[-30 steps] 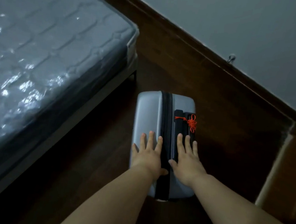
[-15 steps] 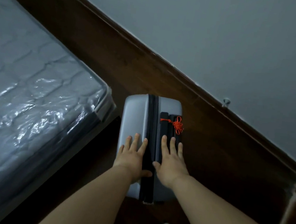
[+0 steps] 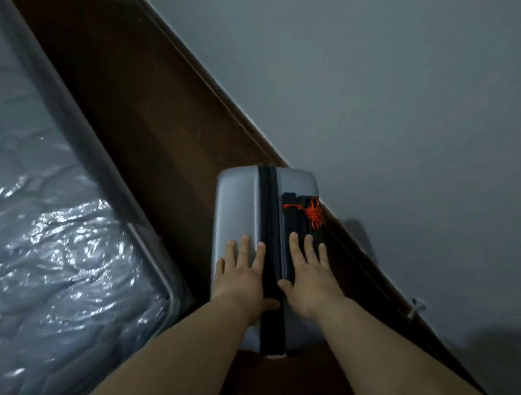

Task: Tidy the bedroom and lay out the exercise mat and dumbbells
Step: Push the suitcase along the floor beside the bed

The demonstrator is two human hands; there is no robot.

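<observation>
We press our left hand [image 3: 243, 272] and right hand [image 3: 307, 276] flat, fingers straight and gripping nothing, on the grey suitcase [image 3: 238, 208], probably to roll it along the wall [image 3: 391, 98], between wall and mattress [image 3: 39, 238].

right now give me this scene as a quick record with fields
suitcase: silver-grey, black zip band, in the floor strip between bed and wall
left hand: flat on the suitcase, fingers straight
right hand: flat on it, beside the black handle
red knot: tied to the handle
mattress: plastic-wrapped, to the left
floor: dark wood
</observation>
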